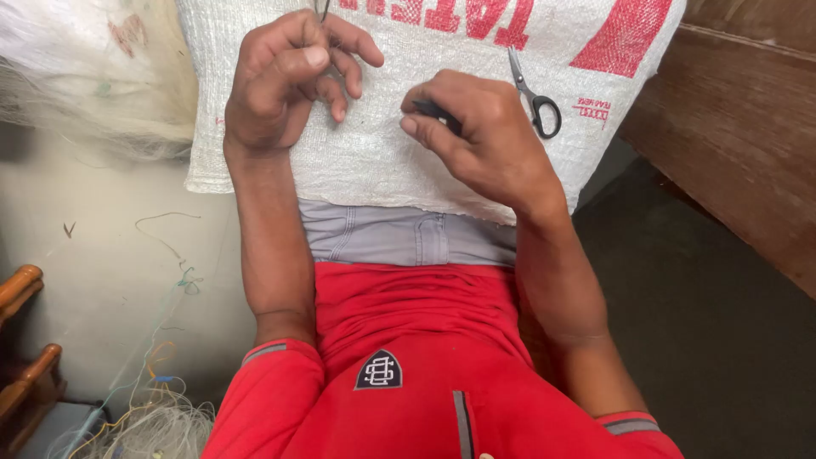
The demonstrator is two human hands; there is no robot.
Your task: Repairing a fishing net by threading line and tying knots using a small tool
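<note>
A white woven sack (374,161) with red print lies across my lap. My left hand (289,76) rests on it at the upper left, with thumb and fingers pinched together on a thin thread or wire that runs up past the top edge. Close beside it on the sack, my right hand (480,136) is closed around a small dark object (438,112), of which only one end shows. Small scissors (534,93) with black handles lie shut on the sack just right of my right hand.
A pile of pale fishing net (93,76) sits at the upper left. Loose coloured lines and more net (157,408) lie on the floor at lower left, by a wooden chair part (25,340). A wooden surface (748,127) stands at right.
</note>
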